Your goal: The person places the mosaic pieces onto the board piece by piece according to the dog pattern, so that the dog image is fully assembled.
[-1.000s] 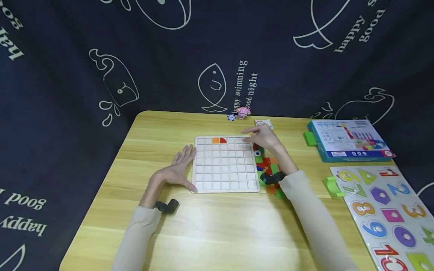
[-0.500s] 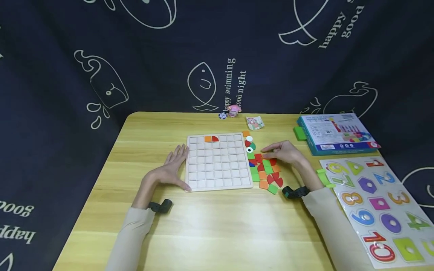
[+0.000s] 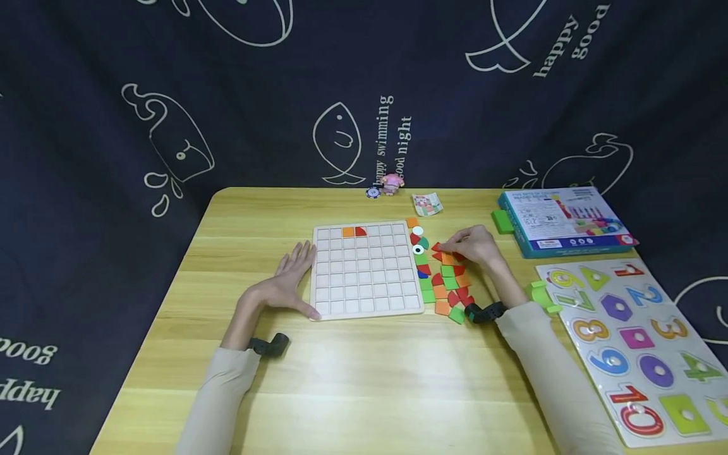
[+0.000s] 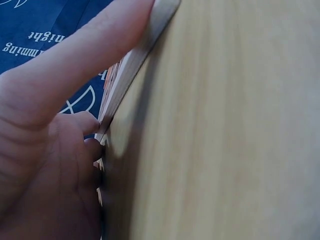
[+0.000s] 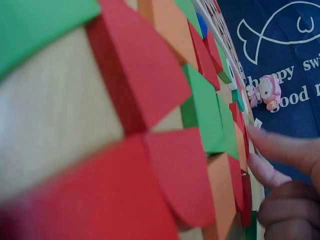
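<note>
A white gridded board [image 3: 364,278] lies mid-table, with an orange square tile [image 3: 348,232] and a red quarter-round tile [image 3: 361,231] in its top row. My left hand [image 3: 284,284] rests along the board's left side, fingers spread, with the thumb at the near corner. In the left wrist view the thumb [image 4: 85,55] lies against the board's edge. My right hand [image 3: 474,245] is at the upper part of the loose tile pile, pinching a small red pointed tile [image 3: 436,247] at its fingertips. Its index finger [image 5: 285,147] and thumb show in the right wrist view.
Several green, orange and red tiles [image 3: 449,283] lie right of the board, beside white round ones [image 3: 418,231]. Behind are a patterned card [image 3: 426,204], a pink figurine [image 3: 392,184] and a chip [image 3: 372,193]. Rightward are a box [image 3: 569,221] and a number puzzle board [image 3: 620,309].
My right hand has come away from the board's top right corner to the tile pile, where red and orange tiles have shifted. My left hand keeps its place at the board. The head view has shifted slightly.
</note>
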A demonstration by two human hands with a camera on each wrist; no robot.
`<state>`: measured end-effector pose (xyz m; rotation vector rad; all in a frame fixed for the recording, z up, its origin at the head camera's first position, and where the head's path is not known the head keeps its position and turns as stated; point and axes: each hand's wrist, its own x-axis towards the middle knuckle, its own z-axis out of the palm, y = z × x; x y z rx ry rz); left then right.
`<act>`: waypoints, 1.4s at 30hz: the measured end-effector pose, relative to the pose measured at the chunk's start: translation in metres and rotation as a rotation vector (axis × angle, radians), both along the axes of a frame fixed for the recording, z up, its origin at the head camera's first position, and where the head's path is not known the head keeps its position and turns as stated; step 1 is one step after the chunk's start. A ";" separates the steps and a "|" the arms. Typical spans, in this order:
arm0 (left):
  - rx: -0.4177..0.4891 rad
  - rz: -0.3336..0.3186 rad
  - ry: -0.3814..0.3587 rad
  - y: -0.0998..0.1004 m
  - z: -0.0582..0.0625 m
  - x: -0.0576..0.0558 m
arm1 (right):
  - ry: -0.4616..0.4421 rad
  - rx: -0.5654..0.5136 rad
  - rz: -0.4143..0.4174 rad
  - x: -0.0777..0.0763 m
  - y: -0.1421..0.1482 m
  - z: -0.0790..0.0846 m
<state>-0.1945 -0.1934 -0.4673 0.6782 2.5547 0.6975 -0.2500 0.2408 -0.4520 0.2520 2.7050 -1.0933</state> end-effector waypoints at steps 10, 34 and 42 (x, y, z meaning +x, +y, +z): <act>-0.009 0.007 0.012 0.000 -0.002 0.001 | -0.062 -0.082 0.062 -0.011 -0.009 0.004; -0.011 0.011 0.014 -0.001 -0.002 -0.002 | -0.166 -0.150 0.192 -0.038 0.013 0.001; -0.012 0.013 0.006 -0.001 -0.004 -0.002 | -0.168 -0.104 0.229 -0.044 0.006 0.000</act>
